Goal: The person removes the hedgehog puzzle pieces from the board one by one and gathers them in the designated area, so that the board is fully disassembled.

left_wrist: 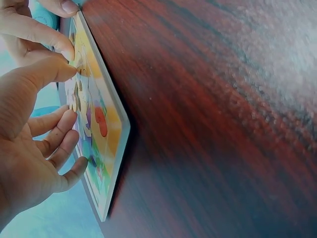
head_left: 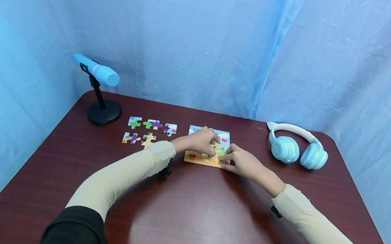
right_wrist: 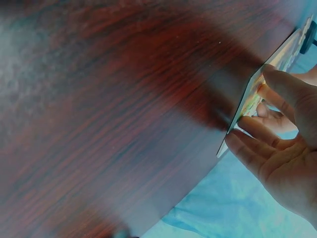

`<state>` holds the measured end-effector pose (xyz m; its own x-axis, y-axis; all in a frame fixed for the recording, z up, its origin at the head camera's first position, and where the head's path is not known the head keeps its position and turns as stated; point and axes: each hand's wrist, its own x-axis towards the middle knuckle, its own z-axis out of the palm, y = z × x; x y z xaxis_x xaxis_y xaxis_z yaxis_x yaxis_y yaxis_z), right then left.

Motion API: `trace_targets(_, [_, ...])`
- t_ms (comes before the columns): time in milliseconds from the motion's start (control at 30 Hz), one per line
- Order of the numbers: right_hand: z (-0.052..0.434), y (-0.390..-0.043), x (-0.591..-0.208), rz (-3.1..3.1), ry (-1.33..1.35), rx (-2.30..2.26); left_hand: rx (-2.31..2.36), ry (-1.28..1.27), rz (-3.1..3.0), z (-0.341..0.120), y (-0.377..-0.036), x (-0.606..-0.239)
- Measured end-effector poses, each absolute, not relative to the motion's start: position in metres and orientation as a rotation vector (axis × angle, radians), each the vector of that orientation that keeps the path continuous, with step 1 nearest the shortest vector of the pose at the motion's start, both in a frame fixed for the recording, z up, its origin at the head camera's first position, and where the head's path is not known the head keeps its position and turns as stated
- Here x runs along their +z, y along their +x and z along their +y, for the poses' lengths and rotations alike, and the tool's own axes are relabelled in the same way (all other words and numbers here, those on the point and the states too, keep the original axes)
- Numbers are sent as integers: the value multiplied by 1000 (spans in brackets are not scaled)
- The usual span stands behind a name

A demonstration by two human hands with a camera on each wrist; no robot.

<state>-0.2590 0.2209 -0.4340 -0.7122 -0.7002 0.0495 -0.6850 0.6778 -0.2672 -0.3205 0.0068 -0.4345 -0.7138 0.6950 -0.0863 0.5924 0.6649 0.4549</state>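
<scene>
Two hands (head_left: 200, 140) (head_left: 247, 164) at a puzzle board (head_left: 190, 157), glossy reddish-brown table (head_left: 232, 234), blue curtains (head_left: 192, 35).

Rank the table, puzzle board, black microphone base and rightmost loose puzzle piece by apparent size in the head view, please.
1. Table
2. Puzzle board, partly covered
3. Black microphone base
4. Rightmost loose puzzle piece

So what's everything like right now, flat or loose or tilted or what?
Puzzle board, lying flat
Puzzle pieces, loose, left of the board
Left hand, touching the board's top
Right hand, touching the board's edge
Microphone, tilted on its stand
Headphones, unworn
Cloth, hanging, wrinkled
</scene>
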Motion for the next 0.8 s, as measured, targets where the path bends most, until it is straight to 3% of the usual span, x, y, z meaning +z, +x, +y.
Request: trace_targets(800, [222,-261,-436,2830,-1166,-391,704,1053,2696,7,-316,-436])
